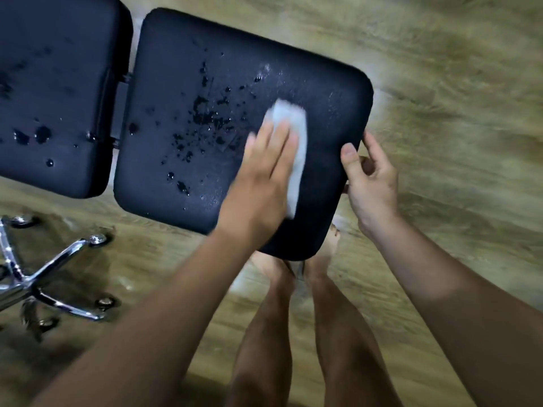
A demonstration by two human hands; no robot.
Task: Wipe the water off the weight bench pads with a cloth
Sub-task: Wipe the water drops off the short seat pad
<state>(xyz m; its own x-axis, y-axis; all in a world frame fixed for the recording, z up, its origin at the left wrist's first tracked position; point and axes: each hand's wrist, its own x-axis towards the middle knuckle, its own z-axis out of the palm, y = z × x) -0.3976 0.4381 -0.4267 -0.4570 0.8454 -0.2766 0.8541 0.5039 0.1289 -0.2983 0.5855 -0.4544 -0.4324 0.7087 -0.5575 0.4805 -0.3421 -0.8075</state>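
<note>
Two black bench pads lie side by side below me. The near pad (182, 92) carries scattered water drops (205, 113) across its middle. My left hand (264, 168) lies flat on a folded white cloth (292, 136), pressing it onto the right part of this pad. My right hand (371, 177) grips the pad's right edge, thumb on top and fingers curled around the side. The far pad (58, 83) at the left also shows several drops (42, 133). The picture is blurred by motion.
A chrome star base of a wheeled chair (44, 277) stands on the wooden floor (455, 113) at the lower left. My bare legs and feet (293, 289) stand just below the near pad's lower corner.
</note>
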